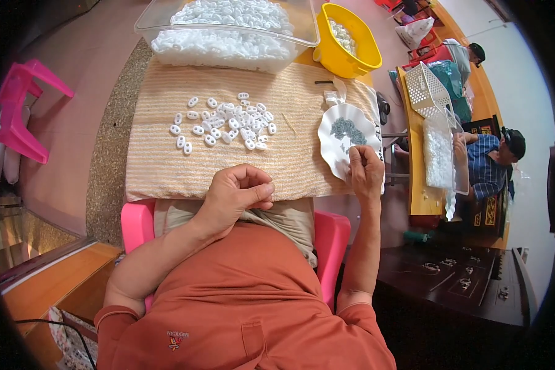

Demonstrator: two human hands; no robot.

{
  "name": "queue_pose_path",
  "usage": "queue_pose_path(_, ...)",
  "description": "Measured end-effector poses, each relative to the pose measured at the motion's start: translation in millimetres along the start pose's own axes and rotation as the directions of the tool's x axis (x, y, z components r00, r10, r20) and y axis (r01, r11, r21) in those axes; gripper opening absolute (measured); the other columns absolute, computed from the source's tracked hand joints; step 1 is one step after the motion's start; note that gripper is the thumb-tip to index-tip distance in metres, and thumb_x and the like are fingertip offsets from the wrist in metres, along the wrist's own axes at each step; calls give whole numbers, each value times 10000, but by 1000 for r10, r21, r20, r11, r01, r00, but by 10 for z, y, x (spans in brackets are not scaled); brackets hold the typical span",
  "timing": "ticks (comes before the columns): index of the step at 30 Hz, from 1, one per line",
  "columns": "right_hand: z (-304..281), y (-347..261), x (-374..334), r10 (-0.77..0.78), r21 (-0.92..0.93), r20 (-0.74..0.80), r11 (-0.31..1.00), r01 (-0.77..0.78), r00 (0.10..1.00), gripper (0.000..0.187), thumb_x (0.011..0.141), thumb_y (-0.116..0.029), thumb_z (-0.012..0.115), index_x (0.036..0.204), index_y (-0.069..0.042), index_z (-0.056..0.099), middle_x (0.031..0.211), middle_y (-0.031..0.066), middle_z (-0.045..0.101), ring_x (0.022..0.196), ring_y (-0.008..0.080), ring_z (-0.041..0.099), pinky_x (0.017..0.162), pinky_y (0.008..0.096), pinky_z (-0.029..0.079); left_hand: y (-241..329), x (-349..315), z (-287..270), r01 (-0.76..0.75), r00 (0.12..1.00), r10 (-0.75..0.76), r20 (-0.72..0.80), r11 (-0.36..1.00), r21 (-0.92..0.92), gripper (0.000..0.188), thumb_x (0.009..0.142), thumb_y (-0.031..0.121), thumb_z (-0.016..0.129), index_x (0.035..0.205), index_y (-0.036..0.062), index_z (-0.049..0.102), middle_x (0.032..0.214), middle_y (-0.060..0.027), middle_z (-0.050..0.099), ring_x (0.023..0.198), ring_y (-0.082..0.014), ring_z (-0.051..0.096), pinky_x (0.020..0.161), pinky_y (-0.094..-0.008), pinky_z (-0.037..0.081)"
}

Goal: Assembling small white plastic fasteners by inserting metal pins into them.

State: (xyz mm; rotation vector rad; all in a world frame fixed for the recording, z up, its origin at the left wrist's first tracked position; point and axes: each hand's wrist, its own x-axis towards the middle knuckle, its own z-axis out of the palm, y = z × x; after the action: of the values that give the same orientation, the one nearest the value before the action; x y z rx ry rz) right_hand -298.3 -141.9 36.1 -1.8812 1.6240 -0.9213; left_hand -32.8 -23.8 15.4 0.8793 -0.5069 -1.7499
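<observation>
My right hand (365, 171) is at the near edge of a white wavy-rimmed plate (330, 161), fingertips pinched together beside a heap of small dark grey pieces (346, 131). Whatever sits in that pinch is too small to make out. Close to the table's front edge, my left hand (240, 192) is curled with thumb against fingers; what it holds, if anything, is hidden. Beyond it, small white oval pieces with two holes each (228, 121) lie scattered on a striped tan cloth (160, 169).
A clear plastic bin (228, 43) full of white pieces stands at the back. Beside it is a yellow basin (330, 58) with off-white pieces. A thin stick (290, 123) lies on the cloth. Pink stool (28, 111) at left; a co-worker (490, 160) sits at another table on the right.
</observation>
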Motion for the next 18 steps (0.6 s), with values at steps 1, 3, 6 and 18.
queue_pose_path(1, -3, -21, 1, 0, 0, 1, 1000, 0, 1000, 155, 920, -143, 602, 890, 9, 618, 657, 0, 574, 559, 50, 497, 494, 213, 405, -2, 0, -4, 4, 1000, -4, 1, 1000, -5, 99, 846, 19, 658, 931, 11, 608, 828, -44, 634, 719, -110, 626, 664, -262, 576)
queue_pose_path(3, -21, -46, -3, 80, 15, 33, 997, -80, 996, 169, 926, -152, 595, 884, 11, 616, 660, 5, 578, 558, 54, 500, 494, 218, 406, -1, 0, 3, 5, 1000, -5, 1, 1000, -1, 100, 846, 19, 658, 932, 11, 608, 829, -45, 634, 719, -111, 626, 664, -262, 575)
queue_pose_path(6, -13, 15, 9, -12, -45, 5, 999, 12, 1000, 148, 916, -128, 601, 889, 17, 614, 668, 13, 583, 570, 62, 510, 506, 224, 417, 0, 2, 9, 7, 1000, -7, 5, 1000, 2, 101, 847, 22, 658, 934, 13, 607, 830, -44, 634, 720, -112, 625, 667, -262, 574)
queue_pose_path(18, 16, 125, 9, -121, -66, -30, 991, 118, 992, 103, 913, -78, 590, 965, 9, 602, 736, 15, 583, 588, 68, 510, 527, 217, 428, 1, -10, 9, 15, 1000, -15, -3, 1000, 3, 116, 848, 26, 657, 951, 8, 606, 847, -41, 632, 734, -108, 620, 677, -260, 571)
